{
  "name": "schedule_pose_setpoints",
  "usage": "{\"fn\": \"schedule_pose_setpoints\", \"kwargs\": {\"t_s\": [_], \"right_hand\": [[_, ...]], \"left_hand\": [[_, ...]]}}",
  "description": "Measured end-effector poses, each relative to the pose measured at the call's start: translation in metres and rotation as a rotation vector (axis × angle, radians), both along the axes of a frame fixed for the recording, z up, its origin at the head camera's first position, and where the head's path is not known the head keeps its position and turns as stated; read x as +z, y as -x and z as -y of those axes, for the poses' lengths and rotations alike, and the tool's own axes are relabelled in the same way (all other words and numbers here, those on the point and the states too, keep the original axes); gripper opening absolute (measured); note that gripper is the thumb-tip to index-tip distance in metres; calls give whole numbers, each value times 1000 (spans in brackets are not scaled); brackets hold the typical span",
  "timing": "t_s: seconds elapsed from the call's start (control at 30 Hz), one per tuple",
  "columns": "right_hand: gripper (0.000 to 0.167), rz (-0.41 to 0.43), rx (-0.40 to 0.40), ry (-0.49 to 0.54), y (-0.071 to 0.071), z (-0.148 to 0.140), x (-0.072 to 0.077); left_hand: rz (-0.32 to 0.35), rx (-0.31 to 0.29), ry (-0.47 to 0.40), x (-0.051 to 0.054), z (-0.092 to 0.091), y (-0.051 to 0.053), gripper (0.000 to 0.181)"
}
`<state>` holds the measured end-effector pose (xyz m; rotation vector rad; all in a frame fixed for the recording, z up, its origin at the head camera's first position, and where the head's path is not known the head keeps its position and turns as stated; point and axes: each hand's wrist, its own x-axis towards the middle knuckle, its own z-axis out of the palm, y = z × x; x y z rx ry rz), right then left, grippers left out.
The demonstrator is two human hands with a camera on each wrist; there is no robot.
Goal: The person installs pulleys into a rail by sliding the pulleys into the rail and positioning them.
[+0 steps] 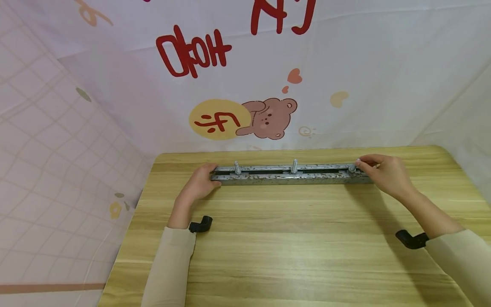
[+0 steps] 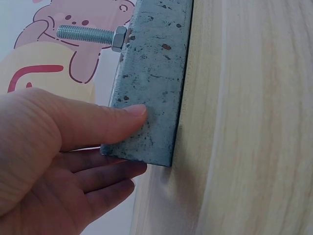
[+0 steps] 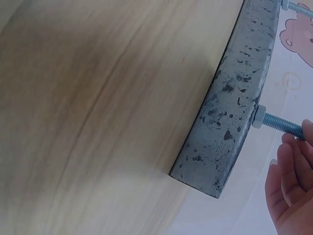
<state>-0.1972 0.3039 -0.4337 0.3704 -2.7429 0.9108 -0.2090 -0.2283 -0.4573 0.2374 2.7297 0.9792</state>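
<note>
A speckled grey metal channel (image 1: pixel 268 181) lies lengthwise across the far part of the wooden table, its slot facing up. Three threaded bolts with hex nuts stand up along the slot: a left bolt (image 1: pixel 237 168), a middle bolt (image 1: pixel 294 166) and a right bolt (image 3: pixel 279 122). My left hand (image 1: pixel 199 181) grips the channel's left end, thumb on the near side wall and the other fingers around the far side and end. With thumb and fingertips, my right hand (image 1: pixel 387 174) pinches the top of the right bolt; its nut sits at the channel's top.
The wooden table (image 1: pixel 291 247) stretches toward me. Behind it hangs a white cloth (image 1: pixel 364 64) with red characters and a printed bear (image 1: pixel 268 119). Black wrist camera mounts, left mount (image 1: pixel 201 224) and right mount (image 1: pixel 410 239), stick out from my sleeves.
</note>
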Motion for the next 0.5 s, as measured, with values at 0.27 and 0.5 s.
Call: {"fn": "schedule_pose_setpoints", "kwargs": {"t_s": [0.27, 0.5], "right_hand": [[26, 21, -1, 34, -2, -2, 0], [40, 63, -36, 66, -5, -11, 3]], "left_hand": [[-14, -13, -17, 2, -3, 1, 67], [-14, -55, -7, 5, 6, -7, 71]]}}
